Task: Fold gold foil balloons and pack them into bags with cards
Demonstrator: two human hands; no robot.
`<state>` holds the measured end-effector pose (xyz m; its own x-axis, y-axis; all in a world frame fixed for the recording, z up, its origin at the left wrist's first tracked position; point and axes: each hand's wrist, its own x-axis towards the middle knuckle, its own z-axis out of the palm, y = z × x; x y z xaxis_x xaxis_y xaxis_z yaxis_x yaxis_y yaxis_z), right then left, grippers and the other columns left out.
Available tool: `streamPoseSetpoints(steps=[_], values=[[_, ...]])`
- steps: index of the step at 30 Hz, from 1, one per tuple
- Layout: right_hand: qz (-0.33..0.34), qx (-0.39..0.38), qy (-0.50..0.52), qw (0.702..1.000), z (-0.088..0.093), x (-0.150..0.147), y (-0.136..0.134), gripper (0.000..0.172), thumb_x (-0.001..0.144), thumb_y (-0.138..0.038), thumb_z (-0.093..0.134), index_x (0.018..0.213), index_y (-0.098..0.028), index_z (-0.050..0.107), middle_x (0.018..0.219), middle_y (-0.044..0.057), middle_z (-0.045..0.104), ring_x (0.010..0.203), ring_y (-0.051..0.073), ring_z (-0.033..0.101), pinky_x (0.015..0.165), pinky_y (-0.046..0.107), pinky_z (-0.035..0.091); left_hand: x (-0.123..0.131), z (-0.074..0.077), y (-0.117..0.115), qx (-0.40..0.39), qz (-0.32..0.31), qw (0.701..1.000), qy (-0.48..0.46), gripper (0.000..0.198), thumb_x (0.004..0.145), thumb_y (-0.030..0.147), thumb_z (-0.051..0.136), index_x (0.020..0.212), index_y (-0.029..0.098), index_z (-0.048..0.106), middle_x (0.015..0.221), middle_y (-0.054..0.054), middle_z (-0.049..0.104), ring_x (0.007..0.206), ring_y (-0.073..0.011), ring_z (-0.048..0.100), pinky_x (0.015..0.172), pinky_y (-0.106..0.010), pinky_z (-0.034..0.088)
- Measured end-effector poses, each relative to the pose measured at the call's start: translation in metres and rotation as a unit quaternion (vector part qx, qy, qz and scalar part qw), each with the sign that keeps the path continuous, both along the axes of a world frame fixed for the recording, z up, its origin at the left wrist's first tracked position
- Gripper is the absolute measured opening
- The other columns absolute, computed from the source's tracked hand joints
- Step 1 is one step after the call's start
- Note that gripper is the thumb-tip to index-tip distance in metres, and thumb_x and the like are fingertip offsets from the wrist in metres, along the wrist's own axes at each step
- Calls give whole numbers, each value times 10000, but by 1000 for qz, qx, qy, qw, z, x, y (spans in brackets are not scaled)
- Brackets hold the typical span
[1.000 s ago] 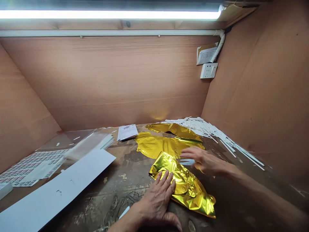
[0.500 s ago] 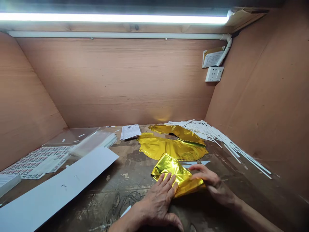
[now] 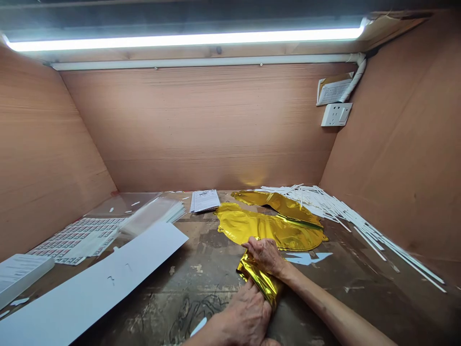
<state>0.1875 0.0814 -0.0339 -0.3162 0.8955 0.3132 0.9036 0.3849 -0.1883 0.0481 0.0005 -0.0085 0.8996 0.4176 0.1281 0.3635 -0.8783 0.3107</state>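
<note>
A gold foil balloon (image 3: 264, 283), flat and folded into a narrow crinkled bundle, lies on the table in front of me. My right hand (image 3: 265, 255) is closed over its far end, fingers pinching the foil edge. At the near side, my left hand (image 3: 248, 310) presses on the bundle with bent fingers, their tips partly tucked into the fold. Just beyond my hands another flat gold foil balloon (image 3: 262, 226) is spread out, its curved outline edged with small tabs.
White paper sticks (image 3: 345, 214) are heaped along the right wall. On the left are a long white card (image 3: 118, 283), printed sticker sheets (image 3: 75, 235), clear plastic bags (image 3: 154, 216) and a white box (image 3: 25, 274). A leaflet stack (image 3: 204, 199) sits at the back.
The foil has been folded over into a narrower bundle. My right hand has moved left and away from me, onto its far end; my left hand's fingers have gone from flat to bent.
</note>
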Motion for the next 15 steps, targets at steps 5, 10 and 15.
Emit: streamPoseSetpoints(steps=[5,10,15], values=[[19,30,-58,998,-1,-6,4,362,886,-389,314,732,-172,560,552,64,642,494,161,588,444,240,197,4,-27,0,114,26,992,-48,650,755,620,353,1141,107,459,1109,-153,541,1072,-281,461,943,-393,325],[27,53,-65,996,-6,-8,2,348,886,-370,340,713,-160,557,537,59,635,480,145,574,457,245,189,0,-21,-2,264,43,933,-243,446,844,483,315,771,116,558,672,-91,591,709,-203,576,745,-358,452],[19,61,-34,997,-7,-10,4,320,873,-365,374,707,-166,561,508,36,620,476,150,573,452,235,222,-16,8,6,144,30,983,-106,452,808,522,373,989,129,504,934,-92,590,969,-220,505,920,-376,356]])
